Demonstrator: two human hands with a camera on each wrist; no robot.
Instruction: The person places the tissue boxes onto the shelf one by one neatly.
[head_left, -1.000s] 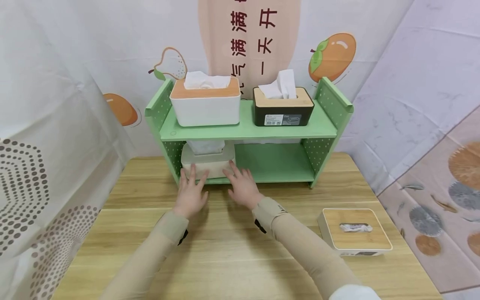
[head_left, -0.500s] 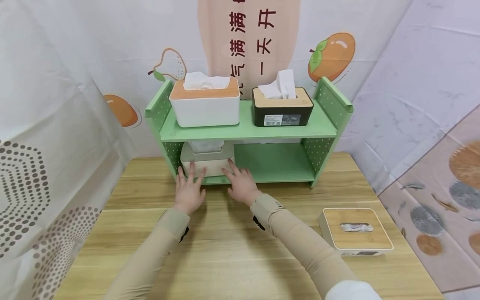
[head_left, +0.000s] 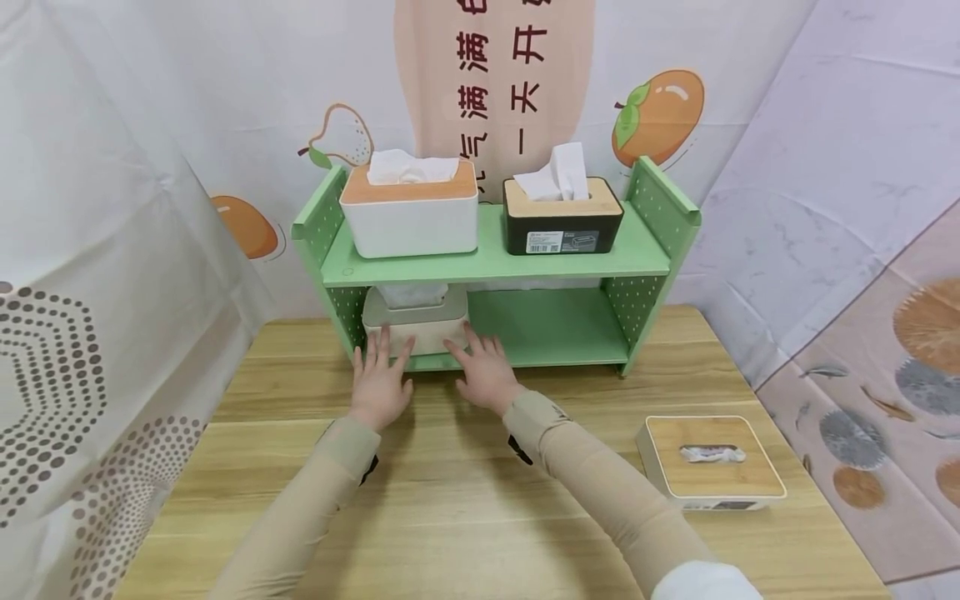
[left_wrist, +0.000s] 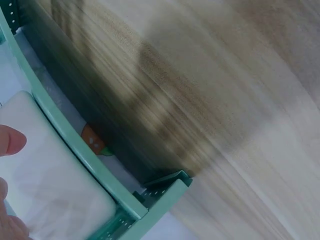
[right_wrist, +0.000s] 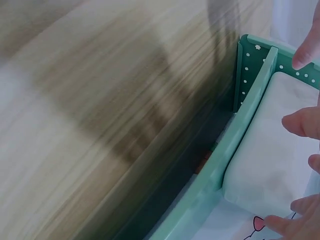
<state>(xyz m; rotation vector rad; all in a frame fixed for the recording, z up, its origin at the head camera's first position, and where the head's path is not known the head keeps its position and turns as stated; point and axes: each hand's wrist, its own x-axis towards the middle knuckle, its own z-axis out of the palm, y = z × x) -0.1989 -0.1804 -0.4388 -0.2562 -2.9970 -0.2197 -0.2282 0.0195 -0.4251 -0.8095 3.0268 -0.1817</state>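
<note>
Left hand (head_left: 378,386) edged slightly forward; it and right hand (head_left: 487,373) touch tissue box (head_left: 427,332), fingers (head_left: 383,348) spread. Only head view shows 一天开 on cloth (head_left: 558,92), illegible label (head_left: 562,242).

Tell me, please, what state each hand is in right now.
Left hand: open, spread at the front of the tissue box on the lower shelf, gripping nothing.
Right hand: open, at the same box's right end, gripping nothing.
</note>
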